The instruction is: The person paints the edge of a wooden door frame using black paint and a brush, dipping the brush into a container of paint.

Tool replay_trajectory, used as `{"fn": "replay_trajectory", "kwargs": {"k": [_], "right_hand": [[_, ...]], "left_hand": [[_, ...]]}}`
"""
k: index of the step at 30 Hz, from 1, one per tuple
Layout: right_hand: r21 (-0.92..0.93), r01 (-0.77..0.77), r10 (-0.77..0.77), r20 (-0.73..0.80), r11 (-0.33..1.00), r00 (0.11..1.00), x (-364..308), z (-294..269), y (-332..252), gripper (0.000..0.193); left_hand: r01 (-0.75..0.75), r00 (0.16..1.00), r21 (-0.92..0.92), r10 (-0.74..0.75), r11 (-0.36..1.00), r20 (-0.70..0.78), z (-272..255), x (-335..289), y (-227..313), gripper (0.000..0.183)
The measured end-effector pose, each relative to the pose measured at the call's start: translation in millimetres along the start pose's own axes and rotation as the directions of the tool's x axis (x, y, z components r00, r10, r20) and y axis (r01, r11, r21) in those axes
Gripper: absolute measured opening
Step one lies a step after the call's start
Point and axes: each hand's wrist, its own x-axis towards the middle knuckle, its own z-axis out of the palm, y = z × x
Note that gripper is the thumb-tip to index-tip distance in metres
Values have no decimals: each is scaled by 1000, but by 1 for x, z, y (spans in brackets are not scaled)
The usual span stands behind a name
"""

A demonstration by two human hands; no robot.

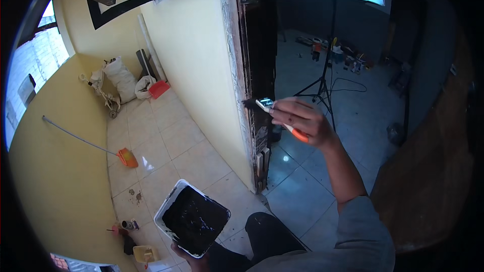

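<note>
My right hand (305,121) is closed around a paintbrush (297,133) with an orange and white handle. Its dark bristles touch the edge of the door frame (248,70), where the wood is worn and partly dark. Low in front of me, my left hand (189,258) grips a white square tub (170,199) by its near underside; most of its fingers are hidden beneath the tub. Black paint (196,219) coats the inside of the tub.
An orange dustpan (127,157) with a long handle leans at the left wall. Sacks (121,78) and a red dustpan (159,89) lie in the far corner. Beyond the doorway stands a light on a tripod (324,83), with tools (348,55) on the floor. A yellow tub (145,254) sits lower left.
</note>
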Motion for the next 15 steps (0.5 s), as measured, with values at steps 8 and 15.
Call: {"fn": "replay_trajectory", "kwargs": {"k": [8,15], "right_hand": [[-16,-83,81,-105,996,991,-16,19,-25,33],[246,-388,293,349,888,890,-102,8,-49,32]], "left_hand": [[18,999,-98,-21,995,-26,-46,-13,-10,84],[-12,993,94,23,996,-118,-54,-12,-11,86]]}}
